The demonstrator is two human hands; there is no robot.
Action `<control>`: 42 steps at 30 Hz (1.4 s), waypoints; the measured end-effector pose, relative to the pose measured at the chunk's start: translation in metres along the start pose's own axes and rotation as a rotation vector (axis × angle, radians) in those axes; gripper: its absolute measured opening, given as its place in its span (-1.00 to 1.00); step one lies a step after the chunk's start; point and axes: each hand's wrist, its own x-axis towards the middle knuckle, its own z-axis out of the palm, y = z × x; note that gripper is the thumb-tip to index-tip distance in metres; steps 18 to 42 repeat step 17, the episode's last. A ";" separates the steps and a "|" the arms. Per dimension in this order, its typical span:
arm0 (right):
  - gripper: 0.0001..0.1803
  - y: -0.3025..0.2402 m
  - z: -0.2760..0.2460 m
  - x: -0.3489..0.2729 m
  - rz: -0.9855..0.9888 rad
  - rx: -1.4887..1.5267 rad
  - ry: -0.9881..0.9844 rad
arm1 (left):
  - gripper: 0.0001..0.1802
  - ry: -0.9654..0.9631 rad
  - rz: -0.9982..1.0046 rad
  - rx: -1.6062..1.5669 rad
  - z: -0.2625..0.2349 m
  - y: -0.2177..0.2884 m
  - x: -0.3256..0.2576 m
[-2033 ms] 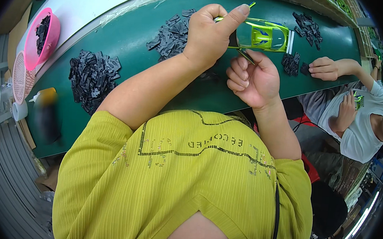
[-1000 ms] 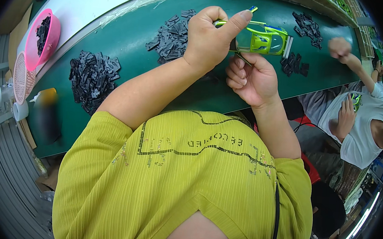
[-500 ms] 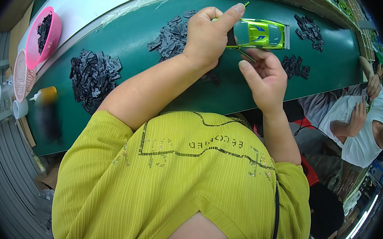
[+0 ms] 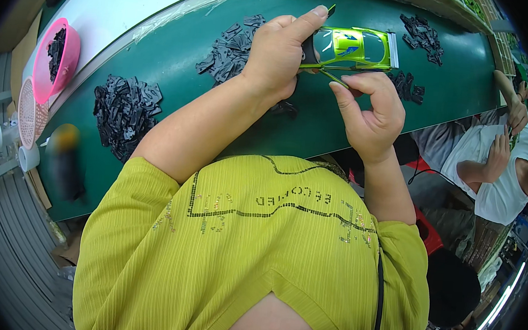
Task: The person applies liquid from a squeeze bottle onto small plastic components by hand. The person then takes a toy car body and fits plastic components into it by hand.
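My left hand (image 4: 279,54) is wrapped around one end of a shiny green toy car (image 4: 350,43) with blue marks on its roof. The car is held above the table, its grey rear wing pointing right. Thin green doors stick out on both sides; the far door's tip (image 4: 331,10) shows beside my left thumb. On the near side, my right hand (image 4: 373,111) has thumb and forefinger closed at the tip of the near door (image 4: 334,78). Its other fingers are curled. My left palm hides the car's left end.
Heaps of black plastic parts lie on the green table (image 4: 179,65): a left pile (image 4: 125,117), a middle pile (image 4: 228,53) and a far right pile (image 4: 421,38). A pink basket (image 4: 68,56) holds more. At right sits another person (image 4: 493,164) in white.
The car has tilted, showing more of its near side. My right hand has shifted slightly right, its fingers coming from under the car to the near door's tip.
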 end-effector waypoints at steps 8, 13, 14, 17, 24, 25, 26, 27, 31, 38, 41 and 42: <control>-0.78 0.003 -0.003 0.003 -0.101 -0.037 0.001 | -0.63 -0.013 -0.027 -0.012 0.000 0.000 0.000; -0.79 0.005 -0.003 0.005 -0.098 0.022 -0.034 | -0.62 0.022 0.026 0.005 0.000 -0.004 0.000; -0.79 0.004 -0.003 0.005 -0.097 0.023 -0.035 | -0.62 0.024 0.025 0.004 0.000 -0.006 0.001; -0.81 0.006 -0.003 0.004 -0.008 0.042 -0.087 | -0.61 0.089 0.079 0.074 -0.002 -0.010 0.003; -0.81 0.006 -0.003 0.004 -0.008 0.042 -0.087 | -0.61 0.089 0.079 0.074 -0.002 -0.010 0.003; -0.81 0.006 -0.003 0.004 -0.008 0.042 -0.087 | -0.61 0.089 0.079 0.074 -0.002 -0.010 0.003; -0.81 0.006 -0.003 0.004 -0.008 0.042 -0.087 | -0.61 0.089 0.079 0.074 -0.002 -0.010 0.003; -0.81 0.006 -0.003 0.004 -0.008 0.042 -0.087 | -0.61 0.089 0.079 0.074 -0.002 -0.010 0.003; -0.81 0.006 -0.003 0.004 -0.008 0.042 -0.087 | -0.61 0.089 0.079 0.074 -0.002 -0.010 0.003; -0.81 0.006 -0.003 0.004 -0.008 0.042 -0.087 | -0.61 0.089 0.079 0.074 -0.002 -0.010 0.003; -0.81 0.006 -0.003 0.004 -0.008 0.042 -0.087 | -0.61 0.089 0.079 0.074 -0.002 -0.010 0.003; -0.81 0.006 -0.003 0.004 -0.008 0.042 -0.087 | -0.61 0.089 0.079 0.074 -0.002 -0.010 0.003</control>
